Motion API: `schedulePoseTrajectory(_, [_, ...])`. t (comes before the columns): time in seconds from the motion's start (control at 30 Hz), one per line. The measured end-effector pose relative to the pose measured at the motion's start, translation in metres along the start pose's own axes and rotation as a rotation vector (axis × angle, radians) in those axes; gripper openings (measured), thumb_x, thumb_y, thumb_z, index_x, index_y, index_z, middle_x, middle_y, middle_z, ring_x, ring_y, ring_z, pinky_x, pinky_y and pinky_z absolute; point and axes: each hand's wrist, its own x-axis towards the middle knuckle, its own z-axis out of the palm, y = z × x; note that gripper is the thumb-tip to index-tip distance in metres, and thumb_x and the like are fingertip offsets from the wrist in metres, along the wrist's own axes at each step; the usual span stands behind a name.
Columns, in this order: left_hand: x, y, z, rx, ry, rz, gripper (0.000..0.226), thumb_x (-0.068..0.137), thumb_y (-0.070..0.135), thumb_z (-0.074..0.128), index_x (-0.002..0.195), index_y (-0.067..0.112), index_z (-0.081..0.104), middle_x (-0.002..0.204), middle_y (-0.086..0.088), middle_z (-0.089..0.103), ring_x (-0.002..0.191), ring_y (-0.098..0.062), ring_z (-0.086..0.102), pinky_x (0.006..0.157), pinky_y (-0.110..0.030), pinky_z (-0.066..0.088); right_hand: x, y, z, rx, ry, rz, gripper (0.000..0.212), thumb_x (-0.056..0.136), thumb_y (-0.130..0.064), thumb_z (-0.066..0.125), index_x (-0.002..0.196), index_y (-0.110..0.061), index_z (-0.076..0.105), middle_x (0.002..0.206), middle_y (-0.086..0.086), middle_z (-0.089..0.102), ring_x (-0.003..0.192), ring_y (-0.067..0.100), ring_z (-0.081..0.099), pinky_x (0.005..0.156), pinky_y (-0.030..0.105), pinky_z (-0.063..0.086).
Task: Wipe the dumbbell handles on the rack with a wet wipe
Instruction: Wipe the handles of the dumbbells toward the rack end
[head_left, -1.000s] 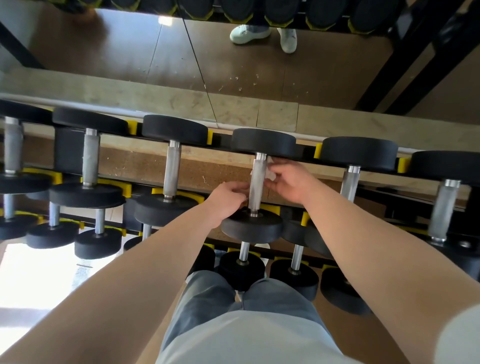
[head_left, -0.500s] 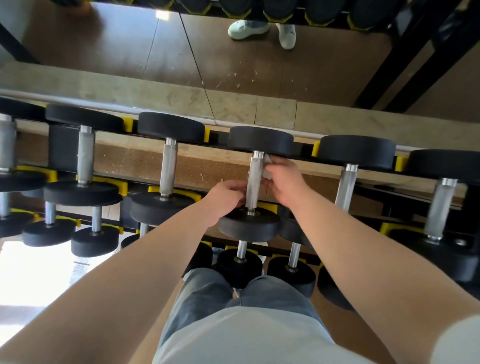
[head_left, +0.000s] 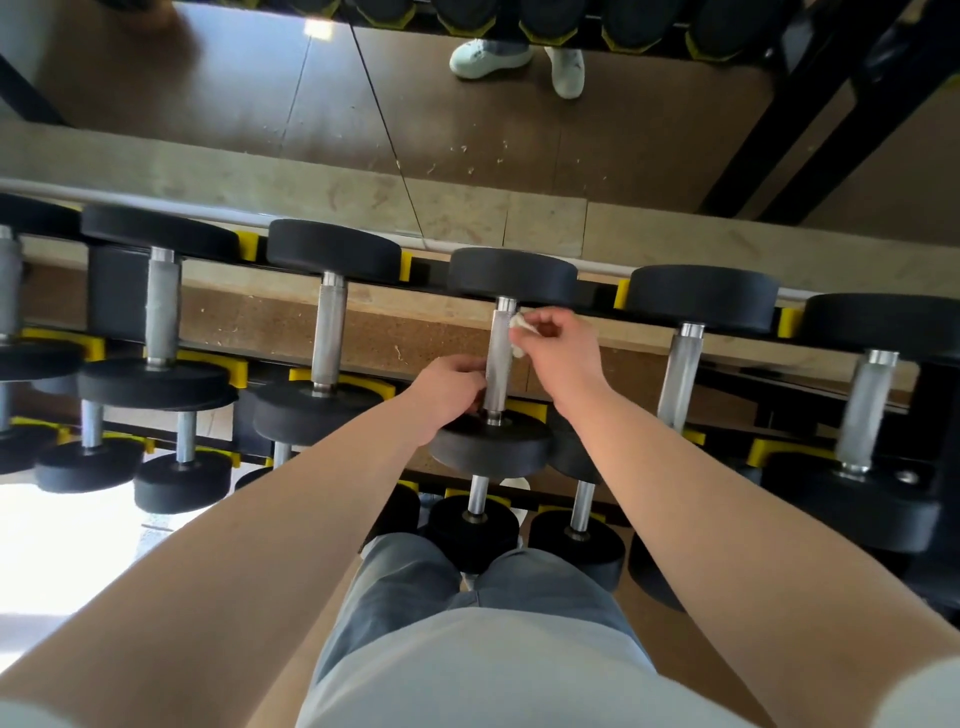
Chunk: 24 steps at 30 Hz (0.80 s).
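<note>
A black dumbbell with a knurled steel handle (head_left: 500, 358) lies across the top tier of the rack, in the middle of the view. My left hand (head_left: 451, 391) grips the lower part of that handle from the left. My right hand (head_left: 558, 349) pinches a small crumpled white wet wipe (head_left: 519, 328) and presses it against the right side of the handle near its far end. Neighbouring dumbbell handles stand to the left (head_left: 328, 332) and to the right (head_left: 680, 371).
The rack (head_left: 631, 293) is black with yellow cradles and holds several dumbbells on lower tiers too (head_left: 475, 493). A mirror (head_left: 467, 130) behind the rack reflects the floor and white shoes. My legs stand close to the rack's front.
My right hand with the wipe has slid up the handle toward its far end. My left hand has stayed on the lower part of the handle.
</note>
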Motion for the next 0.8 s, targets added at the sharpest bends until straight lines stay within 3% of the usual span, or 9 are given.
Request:
schedulePoseTrajectory(0.13, [-0.002,0.002,0.002,-0.006,0.017,0.007,0.034,0.103,0.013,0.053,0.133,0.023,0.063,0.103,0.000,0.071,0.108,-0.026,0.069,0.098,-0.042,0.058,-0.020,0.011,-0.006,-0.288,-0.208,-0.105,0.020,0.093,-0.026,0.074,0.112,-0.025,0.072,0.115,-0.013,0.068,0.104,0.004,0.060,0.096,0.026,0.048])
schedulePoseTrajectory(0.23, [-0.002,-0.002,0.001,-0.003,0.007,0.021,0.039,0.100,0.009,0.051,0.134,0.021,0.065,0.105,-0.004,0.074,0.106,-0.027,0.071,0.096,-0.044,0.059,-0.036,0.027,-0.004,-0.489,-0.380,-0.131,0.013,0.092,-0.022,0.074,0.105,-0.025,0.075,0.116,-0.010,0.071,0.100,0.003,0.058,0.093,0.023,0.044])
schedulePoseTrajectory(0.33, [-0.001,-0.003,0.000,-0.014,-0.001,0.027,0.038,0.101,0.008,0.051,0.134,0.020,0.065,0.106,-0.001,0.072,0.103,-0.021,0.070,0.096,-0.039,0.058,-0.034,0.028,-0.002,-0.429,-0.294,-0.182,0.012,0.093,-0.025,0.073,0.105,-0.025,0.075,0.106,-0.013,0.069,0.095,0.001,0.061,0.089,0.022,0.050])
schedulePoseTrajectory(0.47, [-0.002,-0.004,-0.002,-0.031,-0.006,0.018,0.039,0.102,0.008,0.051,0.138,0.020,0.061,0.106,-0.001,0.071,0.103,-0.018,0.068,0.095,-0.034,0.057,-0.021,0.018,0.005,-0.269,-0.085,-0.259,0.015,0.096,-0.028,0.071,0.109,-0.022,0.074,0.099,-0.015,0.068,0.091,-0.004,0.060,0.077,0.013,0.044])
schedulePoseTrajectory(0.63, [-0.004,-0.001,-0.002,-0.024,0.000,0.004,0.041,0.103,0.006,0.051,0.140,0.023,0.060,0.112,-0.002,0.070,0.105,-0.017,0.067,0.096,-0.034,0.057,-0.009,0.008,0.013,0.034,0.136,-0.077,0.021,0.100,-0.026,0.065,0.120,-0.026,0.072,0.105,-0.019,0.066,0.090,-0.006,0.057,0.075,0.009,0.039])
schedulePoseTrajectory(0.73, [-0.008,-0.003,-0.002,-0.018,-0.023,0.043,0.041,0.103,0.008,0.051,0.139,0.023,0.060,0.113,0.002,0.069,0.104,-0.014,0.066,0.088,-0.028,0.056,-0.016,0.020,0.009,-0.078,0.036,-0.040,0.008,0.102,-0.028,0.062,0.103,-0.028,0.070,0.092,-0.021,0.064,0.085,-0.005,0.059,0.071,0.012,0.040])
schedulePoseTrajectory(0.8, [-0.007,-0.005,-0.002,-0.015,-0.025,0.058,0.040,0.102,0.009,0.052,0.137,0.024,0.062,0.110,0.003,0.070,0.104,-0.014,0.066,0.090,-0.029,0.056,-0.027,0.034,0.003,-0.201,-0.110,-0.001,0.012,0.103,-0.032,0.059,0.096,-0.028,0.069,0.090,-0.013,0.067,0.086,0.001,0.064,0.072,0.019,0.046])
